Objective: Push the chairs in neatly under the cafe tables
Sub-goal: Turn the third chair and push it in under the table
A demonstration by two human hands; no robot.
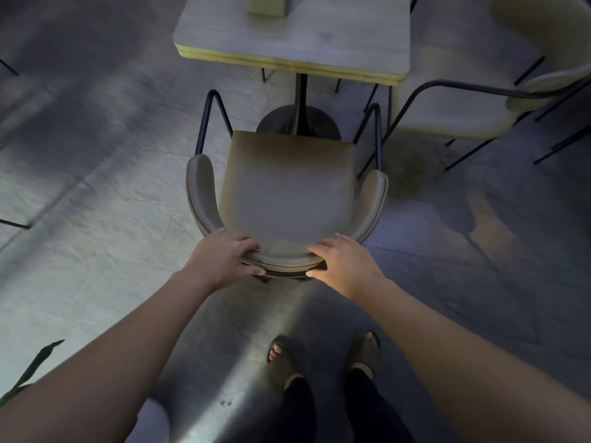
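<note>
A grey-brown padded chair [287, 187] with a curved backrest and black metal legs stands in front of me, facing a square cafe table [335, 36] on a black pedestal base. The seat's front edge sits short of the table edge. My left hand [220, 257] grips the left part of the curved backrest, fingers over its top and thumb under. On the right part of the backrest my right hand [345, 263] is closed the same way.
A second pale chair [463, 100] stands at the table's right side, angled outward. A yellowish box [267, 4] sits on the tabletop. Chair legs show at the far left edge. A plant leaf [32, 369] pokes in at lower left. My sandalled feet [323, 356] stand behind the chair.
</note>
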